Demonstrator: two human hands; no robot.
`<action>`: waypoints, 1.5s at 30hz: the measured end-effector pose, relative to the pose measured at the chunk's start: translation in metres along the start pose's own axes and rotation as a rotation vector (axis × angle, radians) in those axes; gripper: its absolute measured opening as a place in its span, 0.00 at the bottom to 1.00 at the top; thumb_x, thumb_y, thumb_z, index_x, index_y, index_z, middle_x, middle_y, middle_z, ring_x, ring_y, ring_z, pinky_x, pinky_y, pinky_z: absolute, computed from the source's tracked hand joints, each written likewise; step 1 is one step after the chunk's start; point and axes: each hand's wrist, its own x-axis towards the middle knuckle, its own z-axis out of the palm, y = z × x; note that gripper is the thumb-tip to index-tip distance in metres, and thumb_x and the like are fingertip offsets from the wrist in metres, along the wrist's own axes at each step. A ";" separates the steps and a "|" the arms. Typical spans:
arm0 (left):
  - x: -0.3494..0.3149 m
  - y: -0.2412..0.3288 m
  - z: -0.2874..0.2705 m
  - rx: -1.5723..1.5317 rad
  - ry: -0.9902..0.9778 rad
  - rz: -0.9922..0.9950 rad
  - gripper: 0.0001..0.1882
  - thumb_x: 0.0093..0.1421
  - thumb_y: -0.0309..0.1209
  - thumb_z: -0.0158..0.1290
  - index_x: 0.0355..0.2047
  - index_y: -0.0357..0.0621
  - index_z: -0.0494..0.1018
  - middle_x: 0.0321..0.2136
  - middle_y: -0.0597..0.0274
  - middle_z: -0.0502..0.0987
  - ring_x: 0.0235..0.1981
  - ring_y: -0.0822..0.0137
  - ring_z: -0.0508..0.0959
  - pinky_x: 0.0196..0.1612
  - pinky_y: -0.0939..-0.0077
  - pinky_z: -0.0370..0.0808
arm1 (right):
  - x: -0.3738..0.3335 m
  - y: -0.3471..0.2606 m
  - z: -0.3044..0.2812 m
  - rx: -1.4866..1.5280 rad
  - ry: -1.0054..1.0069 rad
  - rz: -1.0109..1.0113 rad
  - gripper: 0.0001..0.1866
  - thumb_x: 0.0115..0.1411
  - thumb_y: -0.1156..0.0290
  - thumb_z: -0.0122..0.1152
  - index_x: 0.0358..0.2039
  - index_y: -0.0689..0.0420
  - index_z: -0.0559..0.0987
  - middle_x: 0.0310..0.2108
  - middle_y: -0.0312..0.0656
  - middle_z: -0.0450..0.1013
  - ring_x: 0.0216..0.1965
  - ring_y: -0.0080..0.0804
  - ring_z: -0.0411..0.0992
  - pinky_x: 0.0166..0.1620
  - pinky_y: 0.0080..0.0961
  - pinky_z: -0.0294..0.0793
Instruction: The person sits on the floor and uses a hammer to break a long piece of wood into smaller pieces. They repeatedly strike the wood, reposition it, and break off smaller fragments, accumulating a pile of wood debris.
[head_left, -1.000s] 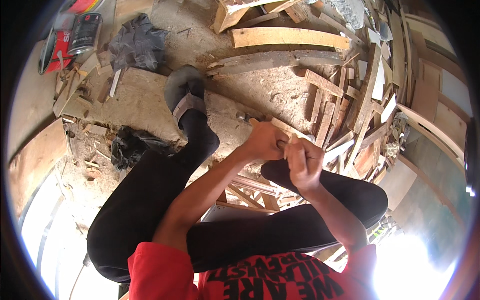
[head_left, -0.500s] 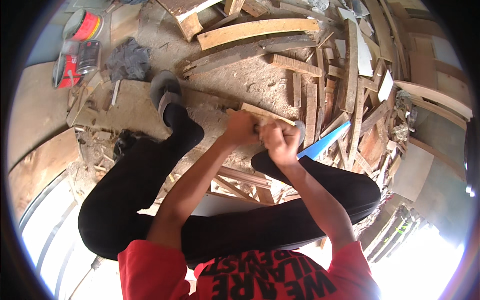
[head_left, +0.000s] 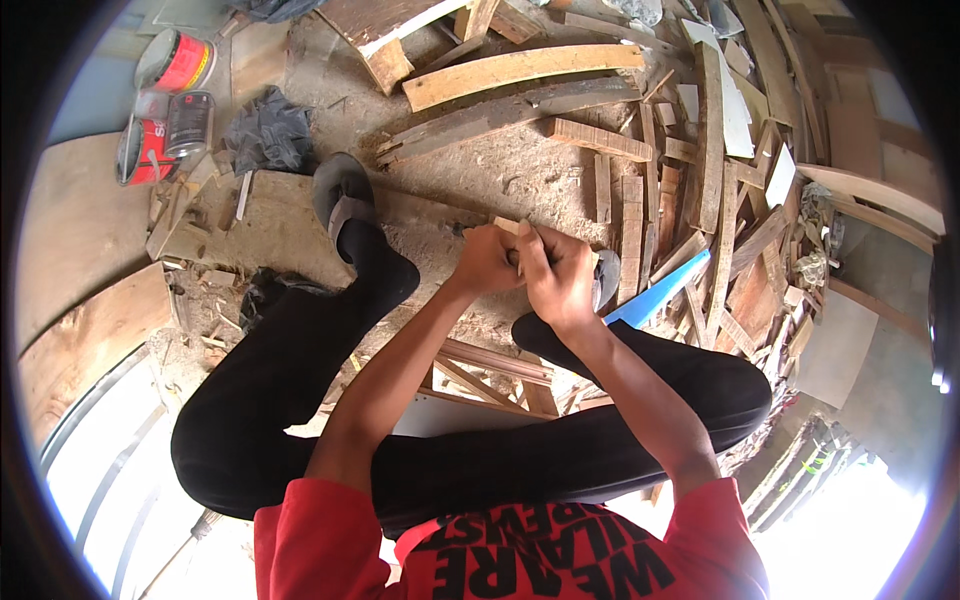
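Observation:
My left hand point(head_left: 487, 262) and my right hand point(head_left: 556, 274) are closed together around a small pale wooden piece point(head_left: 508, 227), whose end pokes out above my fingers. The hands sit in front of me, above my legs in black trousers point(head_left: 300, 370). My left foot in a grey sandal point(head_left: 342, 197) rests on a flat board point(head_left: 260, 225). Most of the wooden piece is hidden by my fingers.
Wood offcuts and planks point(head_left: 520, 70) litter the sawdust-covered ground ahead and to the right. Red and silver tins point(head_left: 170, 100) and a dark crumpled rag point(head_left: 265, 135) lie at the upper left. A blue strip point(head_left: 660, 295) sits by my right knee.
The view has shifted slightly, so the hands appear a little higher and closer to the middle. Both hands stay clasped on the small wooden piece.

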 end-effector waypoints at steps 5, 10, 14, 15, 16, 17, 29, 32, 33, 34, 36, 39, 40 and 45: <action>0.001 -0.002 -0.007 -0.064 -0.036 -0.052 0.15 0.41 0.37 0.64 0.11 0.44 0.70 0.10 0.57 0.70 0.13 0.56 0.72 0.20 0.66 0.67 | 0.010 -0.013 0.005 0.015 0.010 0.041 0.22 0.69 0.66 0.53 0.17 0.64 0.72 0.12 0.35 0.64 0.17 0.16 0.59 0.20 0.24 0.58; 0.010 -0.002 -0.014 -0.112 -0.064 0.020 0.13 0.39 0.34 0.60 0.10 0.43 0.68 0.10 0.54 0.67 0.13 0.52 0.68 0.20 0.60 0.62 | 0.013 -0.021 0.014 0.121 0.020 0.167 0.22 0.68 0.65 0.54 0.18 0.64 0.73 0.12 0.37 0.65 0.17 0.17 0.61 0.21 0.25 0.60; 0.013 -0.013 -0.018 -0.202 -0.071 0.073 0.11 0.39 0.32 0.59 0.11 0.44 0.67 0.09 0.53 0.65 0.12 0.51 0.66 0.19 0.61 0.60 | 0.017 -0.030 0.024 -0.007 0.000 0.194 0.22 0.68 0.65 0.53 0.18 0.64 0.72 0.12 0.37 0.64 0.17 0.19 0.62 0.21 0.26 0.60; 0.013 -0.011 -0.022 -0.210 -0.077 0.094 0.11 0.40 0.33 0.59 0.11 0.44 0.68 0.09 0.54 0.65 0.12 0.52 0.66 0.19 0.62 0.60 | 0.018 -0.032 0.025 -0.023 -0.010 0.164 0.22 0.68 0.65 0.53 0.18 0.64 0.72 0.12 0.38 0.64 0.17 0.20 0.62 0.21 0.26 0.61; 0.013 -0.009 -0.026 -0.283 -0.093 0.072 0.11 0.41 0.33 0.60 0.12 0.44 0.69 0.09 0.55 0.67 0.12 0.54 0.67 0.19 0.63 0.62 | 0.019 -0.032 0.026 -0.037 -0.020 0.135 0.21 0.68 0.65 0.52 0.19 0.64 0.73 0.13 0.39 0.65 0.17 0.21 0.62 0.21 0.27 0.61; 0.013 -0.009 -0.029 -0.355 -0.110 0.049 0.11 0.42 0.33 0.60 0.12 0.45 0.69 0.10 0.56 0.68 0.12 0.57 0.68 0.19 0.64 0.63 | 0.020 -0.032 0.027 -0.051 -0.029 0.106 0.20 0.68 0.65 0.52 0.20 0.65 0.73 0.13 0.39 0.65 0.17 0.22 0.62 0.21 0.28 0.61; -0.008 -0.026 -0.040 -0.327 0.092 -0.177 0.14 0.46 0.40 0.61 0.16 0.43 0.72 0.13 0.53 0.72 0.16 0.56 0.74 0.23 0.64 0.70 | 0.019 -0.050 0.059 0.115 0.005 -0.167 0.20 0.65 0.69 0.56 0.17 0.64 0.70 0.13 0.54 0.64 0.12 0.40 0.62 0.21 0.36 0.64; -0.005 -0.009 -0.028 -0.127 0.083 -0.101 0.15 0.46 0.41 0.61 0.16 0.43 0.73 0.13 0.52 0.73 0.17 0.54 0.75 0.23 0.63 0.71 | 0.008 -0.037 0.031 0.161 -0.012 -0.143 0.20 0.65 0.67 0.57 0.17 0.64 0.71 0.13 0.53 0.61 0.14 0.34 0.54 0.20 0.33 0.62; -0.003 -0.003 -0.024 -0.050 0.077 -0.067 0.15 0.46 0.41 0.61 0.16 0.43 0.74 0.13 0.52 0.73 0.17 0.54 0.76 0.24 0.62 0.71 | 0.004 -0.032 0.022 0.169 0.013 -0.155 0.20 0.65 0.67 0.56 0.17 0.64 0.71 0.12 0.51 0.62 0.14 0.30 0.55 0.20 0.32 0.61; -0.002 0.003 -0.019 0.021 0.076 -0.027 0.15 0.46 0.41 0.61 0.16 0.43 0.74 0.13 0.51 0.73 0.17 0.53 0.76 0.24 0.62 0.72 | 0.000 -0.025 0.015 0.176 0.038 -0.168 0.20 0.65 0.67 0.56 0.17 0.63 0.72 0.12 0.48 0.62 0.15 0.27 0.55 0.19 0.31 0.61; 0.003 0.009 -0.014 0.166 0.015 0.048 0.16 0.46 0.42 0.61 0.16 0.43 0.74 0.13 0.51 0.74 0.18 0.51 0.77 0.24 0.62 0.72 | -0.005 -0.003 0.009 0.219 0.066 -0.143 0.19 0.66 0.69 0.55 0.17 0.62 0.72 0.12 0.36 0.65 0.18 0.16 0.58 0.19 0.25 0.60; 0.003 0.005 0.001 0.250 -0.045 0.202 0.14 0.42 0.41 0.61 0.15 0.43 0.75 0.14 0.50 0.75 0.20 0.47 0.78 0.24 0.60 0.73 | -0.015 0.037 -0.001 0.469 0.098 -0.033 0.17 0.65 0.70 0.54 0.19 0.62 0.75 0.13 0.36 0.69 0.18 0.19 0.66 0.23 0.25 0.66; 0.004 0.007 0.008 0.275 -0.047 0.209 0.14 0.42 0.41 0.61 0.15 0.43 0.74 0.14 0.50 0.74 0.19 0.47 0.78 0.23 0.61 0.72 | -0.018 0.039 -0.008 0.503 0.089 -0.009 0.19 0.66 0.68 0.53 0.18 0.62 0.74 0.13 0.33 0.69 0.18 0.18 0.64 0.23 0.23 0.65; -0.003 0.006 0.003 0.053 0.045 0.098 0.14 0.42 0.38 0.62 0.14 0.42 0.72 0.12 0.50 0.72 0.17 0.48 0.76 0.23 0.62 0.71 | -0.012 -0.005 0.006 0.088 0.050 -0.110 0.22 0.67 0.64 0.54 0.16 0.62 0.72 0.11 0.42 0.65 0.14 0.22 0.62 0.21 0.28 0.62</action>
